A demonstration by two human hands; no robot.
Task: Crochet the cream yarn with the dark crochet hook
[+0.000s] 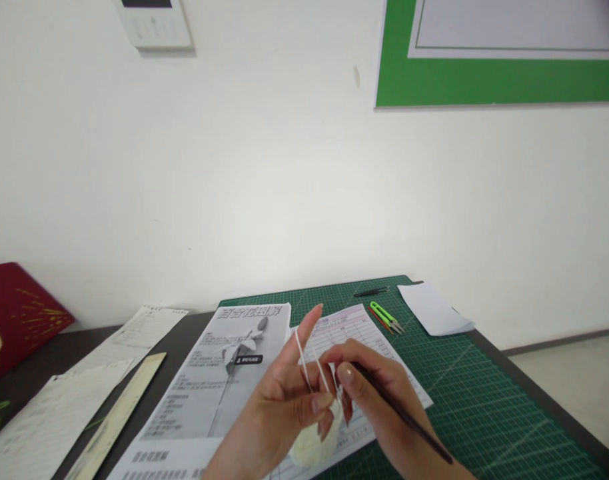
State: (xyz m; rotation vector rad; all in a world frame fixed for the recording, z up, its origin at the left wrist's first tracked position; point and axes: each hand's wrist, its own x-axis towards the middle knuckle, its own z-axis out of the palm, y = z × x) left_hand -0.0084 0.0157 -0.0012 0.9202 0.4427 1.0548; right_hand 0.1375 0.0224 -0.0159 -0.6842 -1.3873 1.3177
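My left hand [272,407] has its index finger raised, with a white yarn strand [318,363] looped over it. Thumb and middle finger of that hand pinch the yarn low down; any small stitched piece there is too hard to make out. Between the fingers of my right hand [389,387] is a dark-handled crochet hook [409,420], its tip hidden near the yarn close to the left fingertips. Beneath both hands rests a cream yarn ball [309,450], partly covered by the left hand.
A green cutting mat [489,407] bears a printed sheet with a flower picture [184,393], a lined form [352,327], green snips [383,313], dark tweezers [370,292] and white paper [434,310]. Leftward lie a ruler [119,413], handwritten sheets [54,420] and a red board [24,307].
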